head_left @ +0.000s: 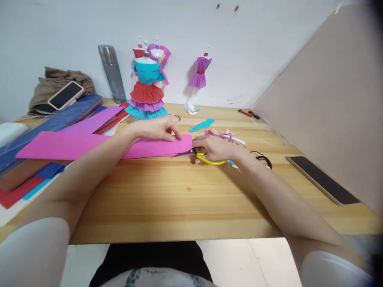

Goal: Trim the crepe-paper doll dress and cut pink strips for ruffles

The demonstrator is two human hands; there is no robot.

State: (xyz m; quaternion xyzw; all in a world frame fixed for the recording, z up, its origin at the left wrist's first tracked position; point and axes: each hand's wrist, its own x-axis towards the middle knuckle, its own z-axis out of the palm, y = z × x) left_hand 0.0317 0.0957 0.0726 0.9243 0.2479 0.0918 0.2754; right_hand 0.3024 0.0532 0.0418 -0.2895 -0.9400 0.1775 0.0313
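Take the pale wooden bench (185,215) as a clock with its wearer at six: the long, flat strip of bright pink crinkly paper (146,147) runs from nine o'clock in to the centre. Over its inner end the left hand (160,127) rests with bent fingers, the thumb and forefinger slightly parted; from where I stand I can't tell whether they pinch the paper or only press it. The right hand (212,147) is curled round the dark-bladed scissors with yellow plastic loops (211,161), fingertips by the strip's end and blades at its six o'clock edge; how far the blades are spread I can't make out.

That paper looks feather-light, soft and easily torn (a hard tug would likely stretch it), so I'd hold it flat near the end, fingers spread and clear of the blades. The scissors seem light but stiff, best gripped by the loops. The tiered paper dress in turquoise, red and purple (146,89) stands towards eleven, the small scraps of coloured paper (227,136) lie near two.
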